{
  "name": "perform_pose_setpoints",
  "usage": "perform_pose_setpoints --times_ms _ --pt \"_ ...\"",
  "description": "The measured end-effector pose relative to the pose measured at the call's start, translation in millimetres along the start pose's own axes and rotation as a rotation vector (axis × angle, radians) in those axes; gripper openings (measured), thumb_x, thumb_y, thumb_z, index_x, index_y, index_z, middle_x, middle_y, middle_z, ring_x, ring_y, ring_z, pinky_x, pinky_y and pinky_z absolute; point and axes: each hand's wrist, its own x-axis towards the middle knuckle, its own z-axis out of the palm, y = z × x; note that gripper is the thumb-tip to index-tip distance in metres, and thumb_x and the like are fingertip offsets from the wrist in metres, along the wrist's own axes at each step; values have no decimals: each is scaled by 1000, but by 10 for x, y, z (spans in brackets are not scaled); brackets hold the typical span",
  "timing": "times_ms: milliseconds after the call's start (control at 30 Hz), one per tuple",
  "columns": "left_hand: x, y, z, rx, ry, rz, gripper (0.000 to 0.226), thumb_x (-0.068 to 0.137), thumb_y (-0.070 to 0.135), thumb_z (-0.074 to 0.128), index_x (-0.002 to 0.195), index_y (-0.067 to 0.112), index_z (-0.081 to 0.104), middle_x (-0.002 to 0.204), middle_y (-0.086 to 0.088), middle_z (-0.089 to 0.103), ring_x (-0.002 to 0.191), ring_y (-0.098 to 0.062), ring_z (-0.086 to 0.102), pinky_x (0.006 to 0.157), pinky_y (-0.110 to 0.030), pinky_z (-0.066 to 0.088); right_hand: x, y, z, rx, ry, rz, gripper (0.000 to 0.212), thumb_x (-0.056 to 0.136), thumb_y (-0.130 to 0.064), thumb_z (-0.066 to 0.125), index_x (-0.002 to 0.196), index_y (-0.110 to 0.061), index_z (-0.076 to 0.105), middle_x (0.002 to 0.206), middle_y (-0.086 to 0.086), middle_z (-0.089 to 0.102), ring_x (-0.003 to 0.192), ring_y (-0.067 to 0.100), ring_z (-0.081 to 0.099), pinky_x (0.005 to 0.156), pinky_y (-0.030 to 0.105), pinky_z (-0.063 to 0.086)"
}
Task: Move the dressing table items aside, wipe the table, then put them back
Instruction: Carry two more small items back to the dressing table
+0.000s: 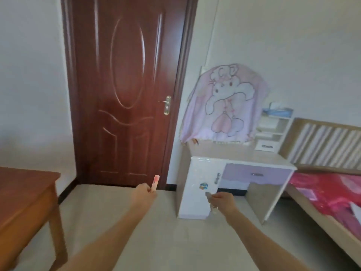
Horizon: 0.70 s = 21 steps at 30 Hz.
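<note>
Both our forearms reach in from the bottom edge, bare and cut off near the elbow. Our left hand [143, 192] is curled round the lower end of a stick [156, 181], pink, slim and flat-topped, which stands nearly upright above the fist; its lower half is hidden by the fingers. Our right hand [222, 202] pinches a pale thing [207, 195] that pokes out above and below the fingers. It is too blurred for us to tell what it is.

Under the hands lies a smooth, light grey floor [166, 231]. At the left a brown wooden table [25, 202] is cut off by the frame, and we see only one corner and a leg.

Just beyond our right hand stands the desk [234, 153], with a pale matt top, a glossy white cupboard carrying a small sticker, and a lilac drawer with a metal handle. A small brown object at its back left corner is too small to make out.

To the right a bed [322, 194] with a red cover and slatted headboard runs out of view. A thin pink cloth [224, 106] with a cartoon figure drapes whatever stands at the back of the desk, hiding it completely. Beside it are white shelves [273, 130] with a blue box [277, 112] on top. Farthest off is a dark red panelled door [127, 85], shut, its top cut off.
</note>
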Motion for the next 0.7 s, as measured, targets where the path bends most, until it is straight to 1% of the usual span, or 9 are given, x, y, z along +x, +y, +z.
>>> perform_pose_setpoints --times_ms 100,167,200,333,400,467,533,600,700 --pt "15 630 575 -22 -27 59 42 92 33 50 55 13 48 62 -7 55 68 -26 55 65 -30 40 131 204 -653 -22 104 7 44 85 -15 64 45 -12 47 26 -10 42 38 3 40 41 10 33" --pt "67 963 849 -3 -30 91 48 93 41 44 56 11 51 72 -13 61 77 -30 59 69 -32 42 272 287 -987 -31 173 8 49 85 -17 65 42 -13 42 28 -9 38 40 7 39 52 17 37" --pt "111 1094 970 -6 -38 112 49 93 42 44 56 11 50 73 -13 61 78 -31 59 67 -32 42 361 327 -1124 -36 202 8 50 85 -17 65 41 -14 40 31 -9 38 43 11 38 57 21 37" --pt "325 1416 1352 -19 -45 152 64 93 55 33 53 6 46 59 -9 53 56 -24 49 53 -28 35 726 437 -1434 -27 234 -12 44 86 -22 64 49 -9 44 50 4 45 58 16 47 69 26 42" --pt "461 1502 1494 -6 -46 171 63 94 53 32 56 5 48 59 -9 53 57 -23 48 56 -28 36 922 490 -1452 -42 219 -22 40 86 -21 63 54 -6 45 50 3 47 56 16 46 72 33 49" --pt "642 1551 1615 -18 -54 183 59 95 47 35 56 6 46 57 -8 51 54 -22 46 58 -27 34 1133 522 -1400 -104 193 -20 40 88 -25 61 56 -5 46 57 10 47 58 18 44 79 40 50" --pt "877 1580 1730 -45 -54 189 59 95 48 36 53 8 38 52 -6 44 49 -20 40 53 -28 32 1386 536 -1318 -136 174 -18 42 87 -28 61 55 -5 46 60 14 45 58 18 42 73 39 48" --pt "1173 1620 1844 -58 -50 190 59 94 50 35 52 9 33 51 -5 39 47 -18 35 49 -27 29 1694 521 -1229 -144 154 -19 44 87 -27 61 52 -5 45 58 15 46 56 19 42 64 31 42" --pt "1691 1704 2011 -69 -66 188 59 95 49 35 50 10 31 49 -4 35 46 -17 34 46 -25 27 2239 469 -1100 -159 133 -4 41 84 -25 63 51 -7 46 59 15 47 57 19 43 63 29 38"
